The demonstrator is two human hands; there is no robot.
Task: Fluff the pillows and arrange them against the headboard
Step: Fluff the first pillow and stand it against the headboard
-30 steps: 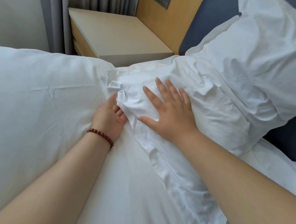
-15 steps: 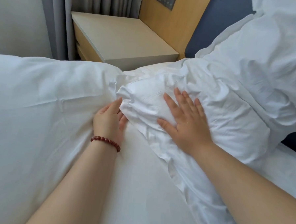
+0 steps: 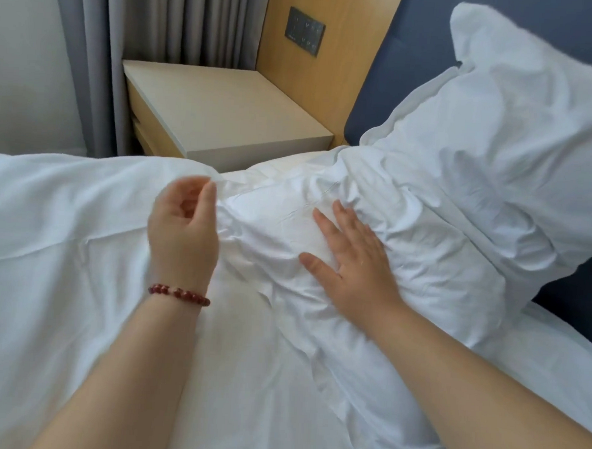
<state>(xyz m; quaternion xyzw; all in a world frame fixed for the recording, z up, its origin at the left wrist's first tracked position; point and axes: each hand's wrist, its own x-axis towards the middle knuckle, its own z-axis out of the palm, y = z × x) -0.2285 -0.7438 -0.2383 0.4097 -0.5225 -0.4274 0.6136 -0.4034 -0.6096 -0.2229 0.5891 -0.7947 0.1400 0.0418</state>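
Grey curtain (image 3: 143,27) and a pale nightstand (image 3: 224,117) sit behind the bed, and we're at the pillows. Our right hand (image 3: 357,265) lies flat, fingers spread, pressing the crumpled lower pillow (image 3: 440,266) by the blue headboard (image 3: 416,59). Our left hand (image 3: 184,228) hovers loosely curled, holding nothing, just beside that pillow's corner, above the duvet (image 3: 46,245). A second pillow (image 3: 515,133) leans against the headboard.

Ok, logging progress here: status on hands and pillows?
Left hand loose, holding nothing. Right hand flat on the front pillow. Back pillow leans on the headboard. Nothing blocking seen.
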